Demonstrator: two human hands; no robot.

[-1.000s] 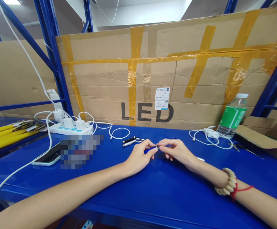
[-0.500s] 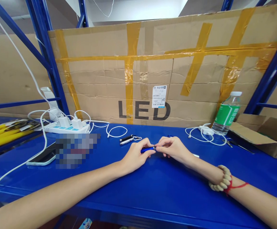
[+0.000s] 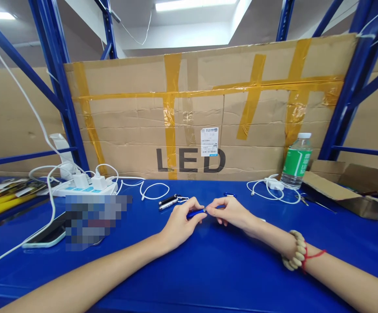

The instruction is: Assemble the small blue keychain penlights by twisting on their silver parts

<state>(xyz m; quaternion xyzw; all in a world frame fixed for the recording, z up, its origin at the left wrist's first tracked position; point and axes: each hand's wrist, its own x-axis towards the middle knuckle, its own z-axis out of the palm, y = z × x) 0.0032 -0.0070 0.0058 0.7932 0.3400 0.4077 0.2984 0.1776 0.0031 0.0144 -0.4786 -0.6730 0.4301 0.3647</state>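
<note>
My left hand (image 3: 180, 221) pinches a small blue pen-shaped torch (image 3: 195, 213) just above the blue table (image 3: 208, 269). My right hand (image 3: 228, 211) meets it from the right, with fingertips closed on the torch's right end. The torch's middle shows between the two hands; its ends are hidden by fingers. Two dark little torches with a key ring (image 3: 169, 201) lie on the table just left of my left hand. A small blue piece (image 3: 230, 194) lies behind my right hand.
A taped cardboard sheet marked LED (image 3: 192, 121) stands at the back. A white power strip with chargers (image 3: 84, 186) and cables, a phone (image 3: 42, 237) and yellow tubes (image 3: 0, 202) are at left. A green-labelled bottle (image 3: 296, 161), a coiled white cable (image 3: 270, 188) and an open carton (image 3: 352, 191) are at right.
Both hands keep their hold on the blue torch and stay together. The head camera has tilted up and shifted, so everything sits a little lower and to the left in the picture.
</note>
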